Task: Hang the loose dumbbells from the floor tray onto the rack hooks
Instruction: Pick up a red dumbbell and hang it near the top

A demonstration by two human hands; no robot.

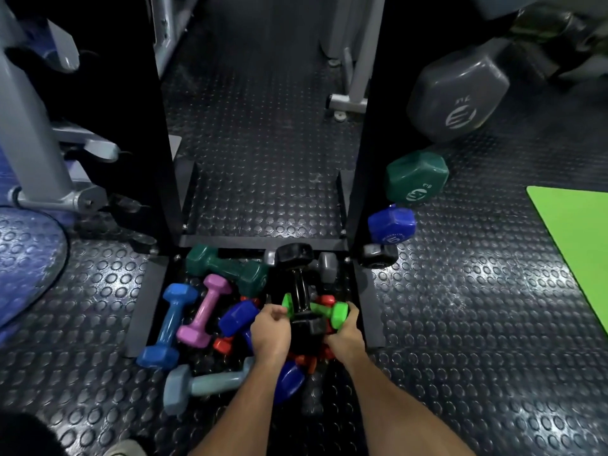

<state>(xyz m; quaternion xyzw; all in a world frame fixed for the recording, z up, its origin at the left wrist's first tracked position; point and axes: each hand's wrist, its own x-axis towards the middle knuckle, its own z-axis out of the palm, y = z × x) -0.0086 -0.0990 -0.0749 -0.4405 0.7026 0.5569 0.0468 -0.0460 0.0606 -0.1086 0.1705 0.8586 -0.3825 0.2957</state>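
The black floor tray (144, 304) sits at the foot of the rack, between its uprights (363, 133), and holds several loose dumbbells. A bright green dumbbell (339, 313) lies across the pile under a black dumbbell (297, 286). My left hand (271, 330) curls on the green dumbbell's left end. My right hand (345, 337) wraps its right head. Around them lie a dark green dumbbell (230, 268), a pink one (205, 311), a blue one (167, 327), a navy one (237, 317), a pale grey-blue one (200, 385) and red ones (223, 343), partly hidden.
On the rack's right side hang a green weight (416, 177), a blue weight (391, 225), a small black one (378, 255) and a large grey one (457, 97). A green mat (575, 238) lies at right. A grey machine frame (39, 159) stands at left on studded rubber flooring.
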